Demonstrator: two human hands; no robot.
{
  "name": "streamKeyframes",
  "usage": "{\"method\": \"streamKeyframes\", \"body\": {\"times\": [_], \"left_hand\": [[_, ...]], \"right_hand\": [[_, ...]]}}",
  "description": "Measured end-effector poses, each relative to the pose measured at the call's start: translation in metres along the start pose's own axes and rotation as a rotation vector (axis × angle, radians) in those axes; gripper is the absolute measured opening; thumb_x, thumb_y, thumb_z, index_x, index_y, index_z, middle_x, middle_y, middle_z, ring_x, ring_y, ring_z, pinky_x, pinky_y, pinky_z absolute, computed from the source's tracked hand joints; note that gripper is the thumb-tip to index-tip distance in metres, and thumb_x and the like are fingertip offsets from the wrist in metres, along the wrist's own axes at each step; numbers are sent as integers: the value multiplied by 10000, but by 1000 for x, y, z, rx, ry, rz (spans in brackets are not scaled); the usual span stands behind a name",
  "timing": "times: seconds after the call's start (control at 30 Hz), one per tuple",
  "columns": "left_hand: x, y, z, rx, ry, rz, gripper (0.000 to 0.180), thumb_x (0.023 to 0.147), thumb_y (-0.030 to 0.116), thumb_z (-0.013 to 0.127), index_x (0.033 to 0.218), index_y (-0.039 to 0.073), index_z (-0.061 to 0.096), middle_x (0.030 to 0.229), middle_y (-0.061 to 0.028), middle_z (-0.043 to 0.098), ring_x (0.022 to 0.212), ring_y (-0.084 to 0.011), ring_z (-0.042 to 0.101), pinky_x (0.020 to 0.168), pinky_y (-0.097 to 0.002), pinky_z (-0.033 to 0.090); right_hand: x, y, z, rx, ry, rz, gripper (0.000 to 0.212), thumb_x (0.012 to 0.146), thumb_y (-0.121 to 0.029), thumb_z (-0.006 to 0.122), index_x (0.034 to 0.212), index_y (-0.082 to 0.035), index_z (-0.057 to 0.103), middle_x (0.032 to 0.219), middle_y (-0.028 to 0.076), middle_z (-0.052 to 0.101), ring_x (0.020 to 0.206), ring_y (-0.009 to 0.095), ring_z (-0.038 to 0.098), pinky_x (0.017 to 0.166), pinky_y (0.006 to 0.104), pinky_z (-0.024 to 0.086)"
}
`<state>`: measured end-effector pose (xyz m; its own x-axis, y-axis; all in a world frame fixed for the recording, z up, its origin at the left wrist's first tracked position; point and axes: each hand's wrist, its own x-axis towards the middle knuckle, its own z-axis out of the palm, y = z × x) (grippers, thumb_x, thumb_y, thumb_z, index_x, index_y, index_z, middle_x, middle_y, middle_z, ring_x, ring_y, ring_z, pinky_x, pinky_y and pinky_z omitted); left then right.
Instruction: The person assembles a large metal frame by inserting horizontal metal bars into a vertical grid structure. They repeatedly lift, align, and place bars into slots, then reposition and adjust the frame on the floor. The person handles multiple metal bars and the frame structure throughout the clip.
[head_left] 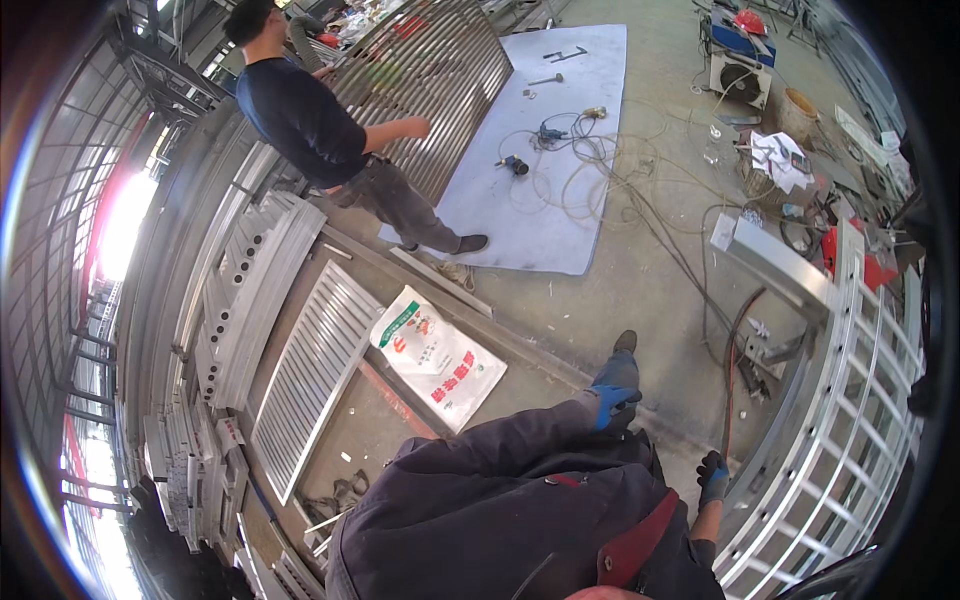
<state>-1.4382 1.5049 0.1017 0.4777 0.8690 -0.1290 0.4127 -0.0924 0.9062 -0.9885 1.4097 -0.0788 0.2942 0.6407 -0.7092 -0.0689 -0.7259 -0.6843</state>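
My left hand (pixel 613 403), in a blue glove with dark fingers, hangs in front of my body above my leg. Its fingers are loosely bent and nothing shows in them. On the right, my right hand (pixel 713 475) wears a similar black and blue glove. Its fingers are slightly apart, and no held thing is visible. That hand hangs beside a white metal lattice frame (pixel 815 480), close to a dark and red cable (pixel 733 370); contact with either cannot be made out. One of my shoes (pixel 626 342) is forward on the concrete floor.
Ahead, a person (pixel 310 120) stands by a large slatted metal panel (pixel 430 90). Power tools and tangled hoses lie on a pale sheet (pixel 480 215). A printed white sack (pixel 440 360) and a slatted panel (pixel 315 360) lie left. A metal box beam (pixel 775 260) stands right.
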Motion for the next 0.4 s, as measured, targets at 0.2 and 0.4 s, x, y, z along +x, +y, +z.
{"method": "streamKeyframes", "body": {"times": [0.2, 0.4], "left_hand": [[145, 0, -78, 20, -8, -43, 433, 985, 299, 621, 1367, 95, 604, 1167, -196, 700, 1063, -350, 700, 866, -439, 553], [282, 13, -172, 104, -81, -257, 422, 1001, 369, 554, 1301, 84, 632, 1211, -192, 691, 1106, -397, 674, 922, -466, 542]], "right_hand": [[149, -64, 19, 179, 7, 232, 478, 979, -558, 588, 1290, -197, 625, 1009, 36, 705, 746, 278, 659, 576, 424, 452], [246, -116, -20, 415, -192, 473, 265, 1006, -540, 458, 1041, -320, 601, 934, -58, 557, 930, 160, 529, 756, 443, 409]]}}
